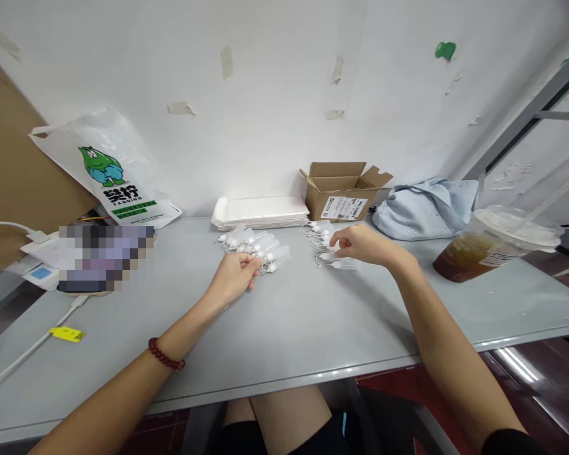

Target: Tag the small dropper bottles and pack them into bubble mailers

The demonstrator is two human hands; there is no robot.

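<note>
Head view: two groups of small white bottles [279, 254] lie on the table [289, 328], the left pile [260, 242] pointing lower left, the right row [325, 239] crosswise, pointing left. At the pile the left hand [234, 276] is nearly pinched, at the row the right hand [360, 243] narrowly parted; overlap hides the exact count and whether either grip holds a bottle.

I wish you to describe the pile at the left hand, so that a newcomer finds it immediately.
On the grey table, find the white trays by the wall. Directly in front, at the left hand, lies a pile of small translucent bottle-shaped pieces. Unlike the similar group at the right hand, it lies before the trays, not the cardboard box.
</note>
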